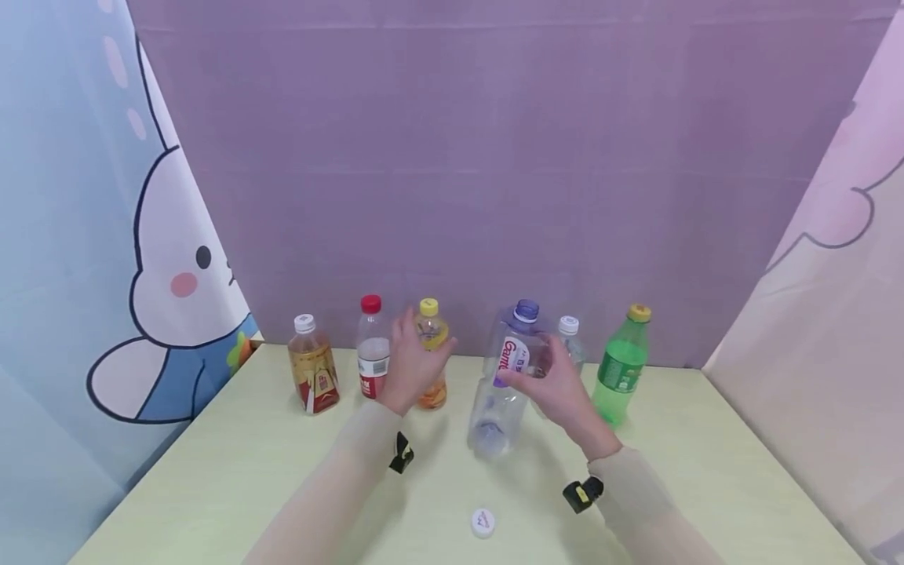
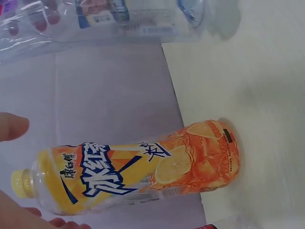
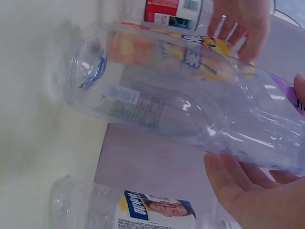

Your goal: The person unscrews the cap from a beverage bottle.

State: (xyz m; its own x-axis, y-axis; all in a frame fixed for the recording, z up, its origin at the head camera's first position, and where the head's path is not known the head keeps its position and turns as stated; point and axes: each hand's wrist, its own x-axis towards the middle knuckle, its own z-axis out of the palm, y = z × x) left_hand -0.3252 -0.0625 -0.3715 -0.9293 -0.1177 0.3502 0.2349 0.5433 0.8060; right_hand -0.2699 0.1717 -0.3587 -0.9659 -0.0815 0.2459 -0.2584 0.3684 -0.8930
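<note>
My right hand [image 1: 561, 388] grips a large clear plastic bottle [image 1: 497, 416] around its labelled upper part, with the thumb on the near side. The bottle leans slightly, and its blue-tinted neck shows no cap. Whether its base touches the table, I cannot tell. Beside the iced tea bottle [image 2: 157, 167] with the yellow cap is my left hand [image 1: 417, 357]. Its thumb [image 2: 14, 127] stands apart from that bottle, and fingertips show behind the bottle's shoulder in the left wrist view. The iced tea bottle stands upright on the table.
A white cap [image 1: 483, 523] lies on the table [image 1: 233, 486] near the front. Left stand a white-capped amber drink bottle [image 1: 313, 373] and a red-capped bottle [image 1: 372, 349]. Right are a white-capped clear bottle [image 1: 569, 345], partly hidden, and a green bottle [image 1: 621, 369]. A purple curtain [image 1: 459, 157] hangs behind.
</note>
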